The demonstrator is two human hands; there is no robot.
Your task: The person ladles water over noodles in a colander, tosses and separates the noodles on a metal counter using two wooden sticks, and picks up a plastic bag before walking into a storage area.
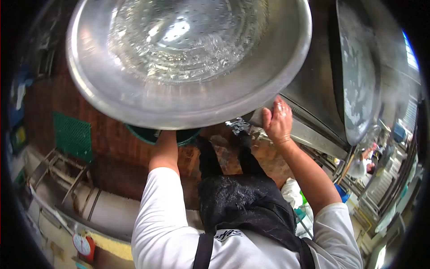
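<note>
The left arm (pixel 164 154) reaches straight forward, away from the body, and its end goes under a big, round, shiny silver metal bowl (pixel 188 105). The right arm (pixel 309 175) is stretched forward too, and leans in toward the bowl. The right hand (pixel 278 119) points forward, with its fingertips up by the bowl's rim.

The bowl is in front of both hands, above the left one and just ahead of the right one. Its open top faces up toward the head, and clear, rippling water (pixel 179 49) is inside. It is round, so no way is its long way, but it looks wider from side to side.

The right hand is open and wet, fingers close together and thumb apart. I cannot tell if it touches the rim. The left hand is hidden by the bowl, so I cannot tell if it is open or holding something. A dark green round tub (pixel 190 138) peeks out by the left wrist, under the bowl.
</note>
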